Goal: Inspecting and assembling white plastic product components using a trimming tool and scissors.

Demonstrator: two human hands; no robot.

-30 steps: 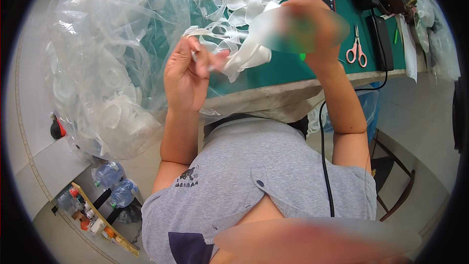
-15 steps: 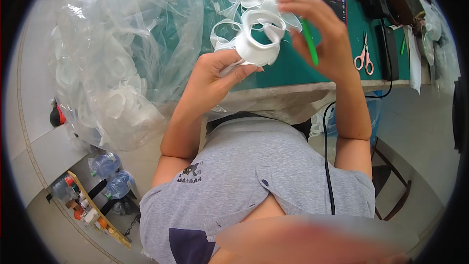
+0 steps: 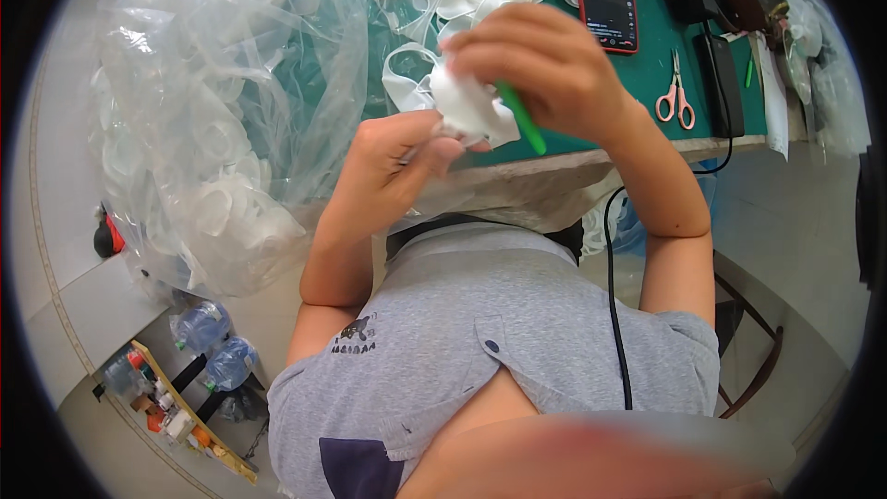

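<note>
Over the flat green tabletop (image 3: pixel 649 69), left hand (image 3: pixel 393 162) pinches curved white rubbery-looking piece (image 3: pixel 467 108), blurred right hand (image 3: pixel 545 69) grips slim green stick-shaped tool (image 3: pixel 523 118).

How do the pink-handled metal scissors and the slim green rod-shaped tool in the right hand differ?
The pink-handled metal scissors lie on the green tabletop; the slim green rod-shaped tool is in the right hand. The scissors are double-looped at one end; the tool looks straight. Both are longer than wide.
</note>
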